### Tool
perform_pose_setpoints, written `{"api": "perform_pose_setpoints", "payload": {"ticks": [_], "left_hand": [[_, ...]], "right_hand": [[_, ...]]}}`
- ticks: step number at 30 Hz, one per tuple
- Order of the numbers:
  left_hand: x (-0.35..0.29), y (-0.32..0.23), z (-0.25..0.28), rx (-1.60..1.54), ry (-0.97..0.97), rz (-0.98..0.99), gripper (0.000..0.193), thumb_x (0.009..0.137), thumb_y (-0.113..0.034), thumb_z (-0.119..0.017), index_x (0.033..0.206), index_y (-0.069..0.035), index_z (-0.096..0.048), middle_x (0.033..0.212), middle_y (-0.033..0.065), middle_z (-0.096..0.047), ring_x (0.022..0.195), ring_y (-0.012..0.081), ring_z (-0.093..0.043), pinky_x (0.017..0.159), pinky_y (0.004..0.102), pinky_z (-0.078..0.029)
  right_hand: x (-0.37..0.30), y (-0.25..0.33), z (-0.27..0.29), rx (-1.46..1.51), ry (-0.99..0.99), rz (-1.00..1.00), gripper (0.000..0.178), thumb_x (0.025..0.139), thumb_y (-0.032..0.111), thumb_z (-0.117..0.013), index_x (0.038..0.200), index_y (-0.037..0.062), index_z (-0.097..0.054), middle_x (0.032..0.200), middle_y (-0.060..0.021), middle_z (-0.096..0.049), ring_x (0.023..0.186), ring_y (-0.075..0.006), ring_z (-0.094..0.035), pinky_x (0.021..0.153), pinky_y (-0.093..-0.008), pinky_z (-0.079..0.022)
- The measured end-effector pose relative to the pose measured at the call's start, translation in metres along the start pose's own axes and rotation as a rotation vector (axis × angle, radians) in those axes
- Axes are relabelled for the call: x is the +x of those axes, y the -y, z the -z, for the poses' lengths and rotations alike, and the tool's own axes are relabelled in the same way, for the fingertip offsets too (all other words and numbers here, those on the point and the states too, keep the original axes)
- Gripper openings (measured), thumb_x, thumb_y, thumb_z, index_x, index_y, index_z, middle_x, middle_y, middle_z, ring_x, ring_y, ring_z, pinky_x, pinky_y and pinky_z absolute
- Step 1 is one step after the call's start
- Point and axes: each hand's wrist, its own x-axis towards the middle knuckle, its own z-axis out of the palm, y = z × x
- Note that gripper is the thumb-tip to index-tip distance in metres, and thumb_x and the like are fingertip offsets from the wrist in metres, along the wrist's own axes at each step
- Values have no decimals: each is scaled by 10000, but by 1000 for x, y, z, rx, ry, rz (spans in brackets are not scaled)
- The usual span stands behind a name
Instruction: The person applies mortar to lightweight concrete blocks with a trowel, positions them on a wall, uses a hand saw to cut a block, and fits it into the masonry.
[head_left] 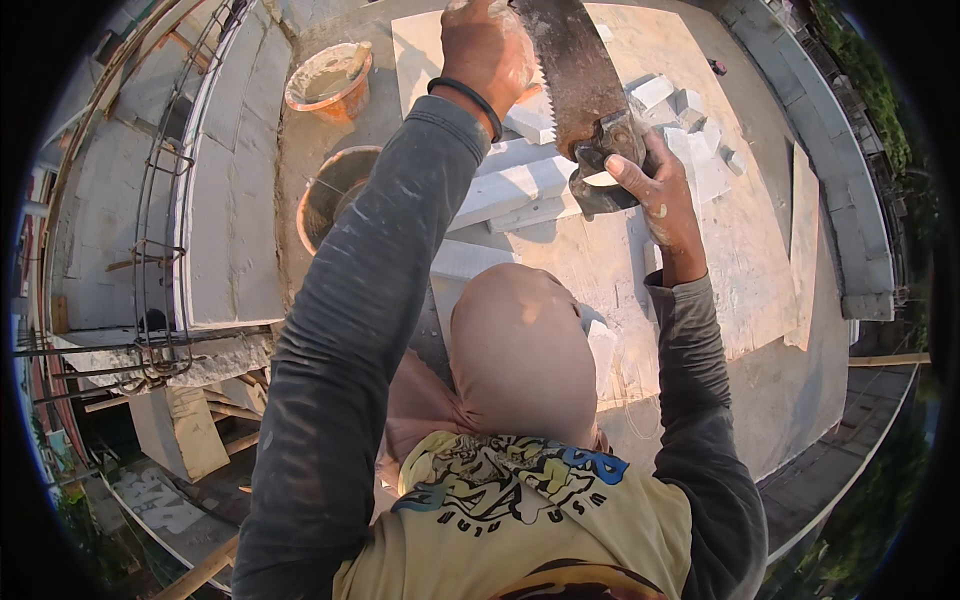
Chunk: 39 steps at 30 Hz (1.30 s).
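Note:
A hand saw (577, 75) with a dark, worn blade is held up in front of me, its teeth facing left and its handle lowest. My right hand (662, 195) is closed round the black handle, with the thumb in front and the other fingers mostly hidden. My left hand (487, 50), with a black band at the wrist, is curled closed beside the toothed edge. The picture's top edge cuts into it, and what its fingers hold, if anything, is hidden. White lightweight blocks (512, 190) lie below and behind the saw.
Two orange buckets, a far one (345, 103) smeared with mortar and a nearer one (309, 205), stand left. Cut block pieces (690, 110) lie on a board (745, 235). Low block walls rise left (235, 190) and right (835, 150). Steel rebar (150, 250) sticks out at left.

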Motion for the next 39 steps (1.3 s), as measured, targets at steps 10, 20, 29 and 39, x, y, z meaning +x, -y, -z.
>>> {"api": "perform_pose_setpoints", "payload": {"ticks": [10,20,29,39], "left_hand": [[13,108,49,-221,-193,144,294,998,-323,-603,1125,-58,-582,1108,48,-634,1071,155,-590,934,342,-465],[-46,219,216,1950,344,-38,1063,714,-465,-804,1515,-14,-270,1523,220,-325,1479,404,-181,1175,642,-100],[-27,232,214,2024,401,68,937,705,-366,-830,1455,-30,-379,1386,154,-469,1335,316,-406,1121,543,-296],[-24,231,203,2096,413,83,883,689,-346,-845,1415,-56,-435,1317,113,-502,1258,286,-460,1065,492,-369]], "right_hand": [[-81,-41,-4,-95,-183,-80,543,857,341,-781,1215,-34,-621,1060,-99,-654,964,-178,-641,856,-307,-482],[-125,-148,-58,-123,-264,-415,464,903,210,-710,1241,-82,-585,717,-56,-627,565,-90,-557,506,-241,-454],[-134,-184,-75,-275,-236,-290,431,920,202,-701,1238,-66,-585,699,-63,-635,585,-120,-609,549,-279,-505],[-139,-192,-66,-329,-203,-353,363,904,153,-701,1206,-32,-623,690,-76,-643,592,-134,-620,554,-297,-492]]}}
